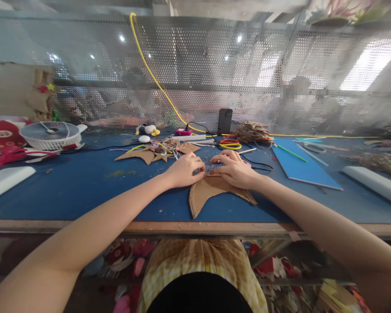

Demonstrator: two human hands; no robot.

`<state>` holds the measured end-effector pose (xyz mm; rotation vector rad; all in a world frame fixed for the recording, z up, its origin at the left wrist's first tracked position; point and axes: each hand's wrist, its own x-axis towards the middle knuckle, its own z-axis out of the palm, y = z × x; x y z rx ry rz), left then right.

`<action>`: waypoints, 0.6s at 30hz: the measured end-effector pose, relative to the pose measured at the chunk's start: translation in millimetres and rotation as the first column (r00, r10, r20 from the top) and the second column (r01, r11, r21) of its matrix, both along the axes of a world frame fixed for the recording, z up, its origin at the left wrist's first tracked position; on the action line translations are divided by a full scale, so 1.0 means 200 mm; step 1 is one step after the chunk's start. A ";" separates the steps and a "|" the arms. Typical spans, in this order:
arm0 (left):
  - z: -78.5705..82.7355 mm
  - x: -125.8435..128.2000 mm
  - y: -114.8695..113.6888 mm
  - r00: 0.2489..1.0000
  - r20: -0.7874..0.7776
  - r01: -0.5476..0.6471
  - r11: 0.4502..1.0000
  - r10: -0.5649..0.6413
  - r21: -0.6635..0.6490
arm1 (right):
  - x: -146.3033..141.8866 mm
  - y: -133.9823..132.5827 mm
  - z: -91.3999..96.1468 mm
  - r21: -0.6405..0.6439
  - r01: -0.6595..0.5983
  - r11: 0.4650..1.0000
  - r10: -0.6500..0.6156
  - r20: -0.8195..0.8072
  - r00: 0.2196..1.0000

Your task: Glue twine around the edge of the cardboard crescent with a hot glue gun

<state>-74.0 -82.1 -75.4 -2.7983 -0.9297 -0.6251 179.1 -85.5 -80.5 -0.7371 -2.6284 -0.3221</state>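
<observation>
A brown cardboard crescent (204, 190), made of stacked layers, lies near the front edge of the blue table with its points toward me. My left hand (186, 170) is curled at its upper left edge, with thumb and fingers closed there. From the other side, my right hand (233, 170) bends its fingers over the top edge and covers part of the right arm of the crescent. Both sets of fingertips meet the cardboard close together. Just beyond them are small bits that I cannot make out, partly hidden by the fingers.
Cardboard scraps (138, 155) and a twine tangle (172, 143) lie beyond my left hand. Behind stand a phone (224, 121) and a twine bundle (252, 131). A blue board (304, 167) is at right, a round fan (50, 134) at left. A perforated metal screen (202, 65) closes the back.
</observation>
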 end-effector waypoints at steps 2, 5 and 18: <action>0.00 0.00 0.00 1.000 -0.001 0.001 1.000 -0.001 0.000 | 0.00 0.00 0.00 0.003 -0.004 1.000 0.004 0.004 1.000; 0.00 0.00 0.00 1.000 -0.006 0.000 1.000 0.000 -0.002 | 0.01 0.00 0.00 0.018 -0.005 1.000 0.005 0.009 1.000; -0.01 0.00 -0.01 1.000 -0.025 -0.015 1.000 0.014 -0.021 | 0.00 0.02 0.00 0.106 0.035 0.994 -0.019 -0.145 0.989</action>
